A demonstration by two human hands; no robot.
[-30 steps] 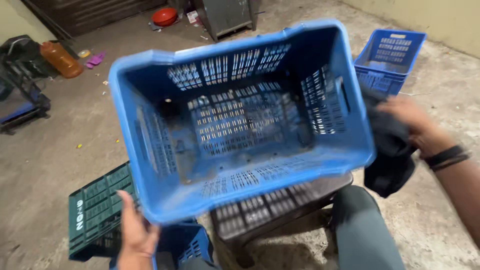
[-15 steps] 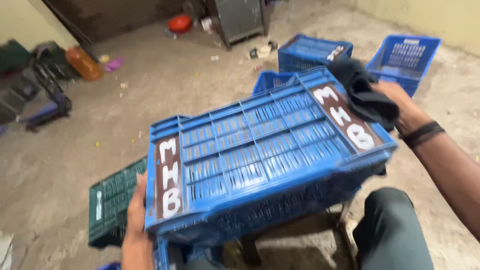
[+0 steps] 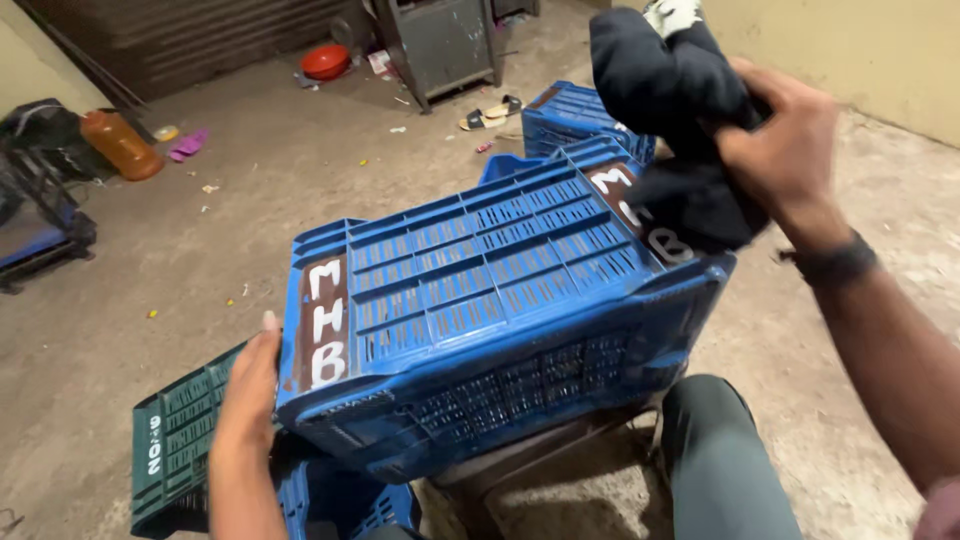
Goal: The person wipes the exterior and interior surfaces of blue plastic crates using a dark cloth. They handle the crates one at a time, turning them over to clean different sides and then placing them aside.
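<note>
Crate (image 3: 480, 300) held between left hand (image 3: 250, 390) and right hand (image 3: 785, 140), cloth (image 3: 680, 120) pressed on its right end, second crate (image 3: 180, 440) lying below left, jug (image 3: 120, 145) far behind left

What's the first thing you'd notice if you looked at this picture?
A big blue crate fills the middle, tipped on its side, with white painted letters at both ends. The left hand grips its left end, and the right hand at the top right presses a dark cloth against its far end. A dark green crate lies on the floor at lower left, and an orange bottle stands far off at upper left.
</note>
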